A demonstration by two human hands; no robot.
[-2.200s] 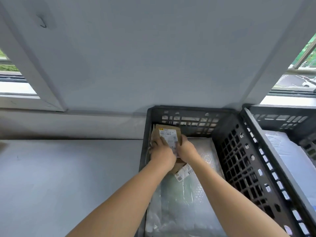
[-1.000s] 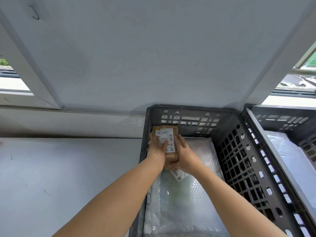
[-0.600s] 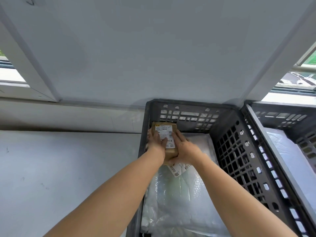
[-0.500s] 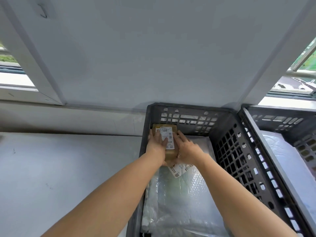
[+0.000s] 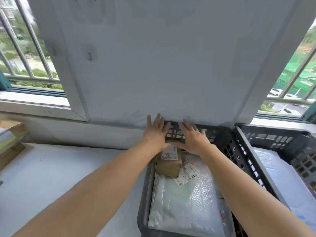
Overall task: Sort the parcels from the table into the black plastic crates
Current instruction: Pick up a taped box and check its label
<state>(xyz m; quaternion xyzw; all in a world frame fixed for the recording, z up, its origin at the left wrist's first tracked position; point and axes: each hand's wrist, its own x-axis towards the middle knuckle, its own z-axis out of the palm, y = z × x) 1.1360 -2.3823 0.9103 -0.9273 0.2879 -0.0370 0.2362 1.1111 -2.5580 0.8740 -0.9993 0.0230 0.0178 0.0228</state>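
In the far left corner of the black crate (image 5: 144, 194), the brown parcel (image 5: 168, 164) lies label up on a bubble-wrap parcel (image 5: 186, 202). Your 2 hands, left hand (image 5: 156, 132) and right hand (image 5: 191, 135), hover flat over its far end, fingers straight and spread, holding nothing; whether they touch it cannot be told. To finish well, check the parcel sits level against the crate wall, then lift straight up and reach to the bench (image 5: 51, 177).
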